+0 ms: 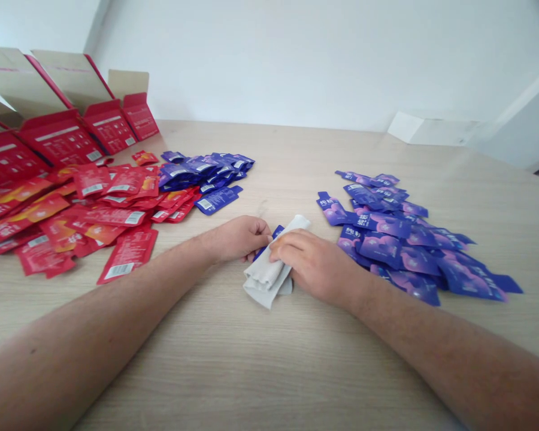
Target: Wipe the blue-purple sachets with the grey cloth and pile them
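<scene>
Cartons [63,129] in red, flaps open, stand at the far left edge of the wooden table [296,359]. In front of them lies a spread of red sachets [72,215], and just right of those a smaller heap of blue sachets [202,173], the 2 piles touching where they meet.

Near the table's middle, the left hand [236,238] rests knuckles up, its fingers curled closed and pinching the edge of a single blue sachet [276,233], which is mostly hidden between the 2 hands. Touching that sachet is a folded grey cloth [269,275] lying on the table. The right hand [317,263] presses down on the cloth, fingers bent over it and gripping it against the sachet.

Right of the hands, well apart from the left piles, a long heap of purple sachets [408,245] runs toward the near right. Behind it, at the table's far edge, lies a flat white board [431,129].
</scene>
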Demonstrator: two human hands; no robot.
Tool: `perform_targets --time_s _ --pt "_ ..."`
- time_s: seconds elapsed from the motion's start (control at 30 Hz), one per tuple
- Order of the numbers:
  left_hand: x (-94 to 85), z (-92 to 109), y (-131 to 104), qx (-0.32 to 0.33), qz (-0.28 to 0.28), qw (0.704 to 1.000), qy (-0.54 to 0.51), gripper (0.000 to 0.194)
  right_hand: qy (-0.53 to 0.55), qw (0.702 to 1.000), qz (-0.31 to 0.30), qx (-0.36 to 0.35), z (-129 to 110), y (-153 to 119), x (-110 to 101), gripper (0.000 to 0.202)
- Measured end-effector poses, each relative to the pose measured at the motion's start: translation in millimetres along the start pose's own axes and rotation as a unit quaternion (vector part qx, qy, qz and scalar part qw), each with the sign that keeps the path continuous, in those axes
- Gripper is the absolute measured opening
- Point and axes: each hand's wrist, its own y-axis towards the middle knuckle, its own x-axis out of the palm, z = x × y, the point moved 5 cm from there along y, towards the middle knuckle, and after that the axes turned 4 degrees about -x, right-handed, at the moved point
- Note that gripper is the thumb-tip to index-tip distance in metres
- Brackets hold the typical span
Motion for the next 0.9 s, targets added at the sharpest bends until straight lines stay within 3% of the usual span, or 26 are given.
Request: perform_targets --time_s 0.17,0.3,0.5,0.67,0.8,0.9 --pt "-1.0 -0.1 1.1 0.006 0.007 1.000 0.010 0.021 -0.035 0.999 -0.004 0.037 -0.8 -1.2 -1.0 0.028" --pt "-0.4 0.5 1.0 0.001 -0.001 1.000 0.001 0.022 -0.027 0.999 -0.036 -0.020 -13.3 -0.4 3.5 0.023" --pt "-1.7 1.3 0.8 -0.002 0.013 1.000 -0.006 0.022 -0.028 0.999 -0.017 -0.001 -18.5 1.2 5.5 0.025" --pt "-1.0 -0.3 1.7 -0.003 0.003 1.000 -0.016 0.023 -0.029 0.997 -0.039 -0.063 -31.7 1.8 10.4 0.020" --pt "-1.7 -2.8 3.5 -0.002 0.010 1.000 -0.017 0.023 -0.027 0.999 -0.013 -0.015 -23.2 1.6 7.2 0.023" --pt "-1.8 -2.3 3.3 -0.001 0.007 1.000 -0.014 0.023 -0.030 0.999 -0.031 -0.033 -24.8 1.6 9.0 0.022"
